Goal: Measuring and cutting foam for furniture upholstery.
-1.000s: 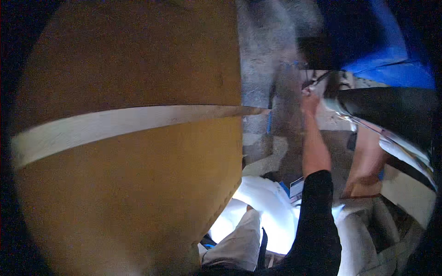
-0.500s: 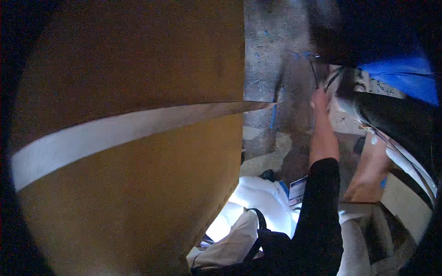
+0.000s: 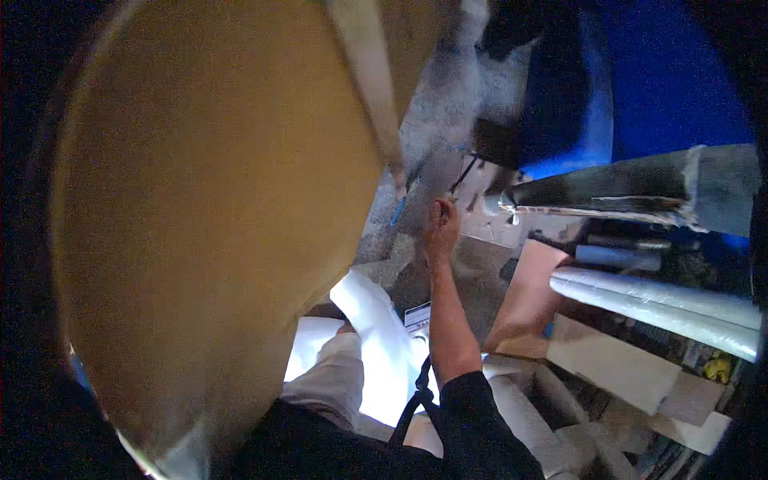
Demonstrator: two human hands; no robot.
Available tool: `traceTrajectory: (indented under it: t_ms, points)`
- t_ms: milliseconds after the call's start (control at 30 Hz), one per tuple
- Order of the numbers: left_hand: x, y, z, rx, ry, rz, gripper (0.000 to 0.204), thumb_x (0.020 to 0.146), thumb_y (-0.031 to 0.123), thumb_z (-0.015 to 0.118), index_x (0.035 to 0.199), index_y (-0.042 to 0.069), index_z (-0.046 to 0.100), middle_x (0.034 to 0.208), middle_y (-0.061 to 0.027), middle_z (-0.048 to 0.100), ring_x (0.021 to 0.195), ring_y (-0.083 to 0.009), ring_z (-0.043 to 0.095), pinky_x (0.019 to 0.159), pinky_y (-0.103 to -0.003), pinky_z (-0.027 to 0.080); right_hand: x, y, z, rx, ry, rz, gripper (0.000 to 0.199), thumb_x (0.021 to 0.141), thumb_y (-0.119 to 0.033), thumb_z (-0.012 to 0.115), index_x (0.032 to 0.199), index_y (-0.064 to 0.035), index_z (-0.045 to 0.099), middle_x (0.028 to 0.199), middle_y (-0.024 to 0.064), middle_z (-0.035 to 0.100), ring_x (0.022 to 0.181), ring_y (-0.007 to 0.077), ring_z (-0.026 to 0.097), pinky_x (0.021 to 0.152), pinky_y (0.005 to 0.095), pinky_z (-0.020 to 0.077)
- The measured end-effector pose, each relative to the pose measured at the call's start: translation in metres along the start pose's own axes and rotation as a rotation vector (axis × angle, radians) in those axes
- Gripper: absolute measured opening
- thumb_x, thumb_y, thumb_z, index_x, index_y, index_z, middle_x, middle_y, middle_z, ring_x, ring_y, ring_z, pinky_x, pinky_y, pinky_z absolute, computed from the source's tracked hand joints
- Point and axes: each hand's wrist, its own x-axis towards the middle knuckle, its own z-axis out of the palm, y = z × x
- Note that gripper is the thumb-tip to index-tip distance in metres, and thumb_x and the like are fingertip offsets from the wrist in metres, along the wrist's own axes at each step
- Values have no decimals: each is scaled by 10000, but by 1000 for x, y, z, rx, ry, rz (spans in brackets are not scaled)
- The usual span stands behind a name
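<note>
My right hand (image 3: pixel 442 225) reaches forward with bent, closed fingers. A thin dark strap (image 3: pixel 462 176) runs up from those fingers toward a blue thing. A very large brown cardboard box (image 3: pixel 216 224), with a pale band of tape (image 3: pixel 364 60) across it, fills the left half close to me. My left hand does not show; the box covers that side.
Bright white plastic (image 3: pixel 384 352) lies by my leg. To the right are a blue sheet (image 3: pixel 680 80), a dark panel with a torn edge (image 3: pixel 608 188), plastic-wrapped rolls (image 3: pixel 656 306) and cardboard pieces (image 3: pixel 612 360). The floor (image 3: pixel 384 268) is stained concrete.
The view has turned, so the box's tape now runs steeply instead of across. My right hand appears further left and lower in the picture, with the dark strap still at its fingers.
</note>
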Motion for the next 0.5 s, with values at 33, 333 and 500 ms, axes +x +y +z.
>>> traceTrajectory:
  t_ms: [33, 333, 500]
  points:
    - [4, 5, 0, -42, -7, -2, 375, 855, 371, 356, 1115, 152, 514, 1004, -124, 566, 834, -234, 543, 711, -310, 435, 1, -28, -7, 131, 25, -60, 209, 835, -233, 505, 936, -50, 517, 840, 56, 522, 745, 146, 482, 671, 267, 392]
    - [26, 56, -63, -552, -89, 39, 397, 850, 429, 351, 1104, 177, 523, 1010, -133, 561, 897, -264, 549, 766, -337, 438, -32, -207, -75, 306, 240, -45, 184, 830, -144, 515, 948, -4, 495, 851, 50, 535, 753, 94, 476, 666, 201, 391]
    - [-59, 79, -118, -1193, -28, -168, 442, 798, 503, 415, 995, 152, 597, 932, -154, 584, 880, -276, 563, 758, -373, 444, -95, -299, -124, -149, 379, -201, 285, 866, -230, 443, 1023, 6, 466, 932, 96, 504, 851, 170, 464, 730, 273, 395]
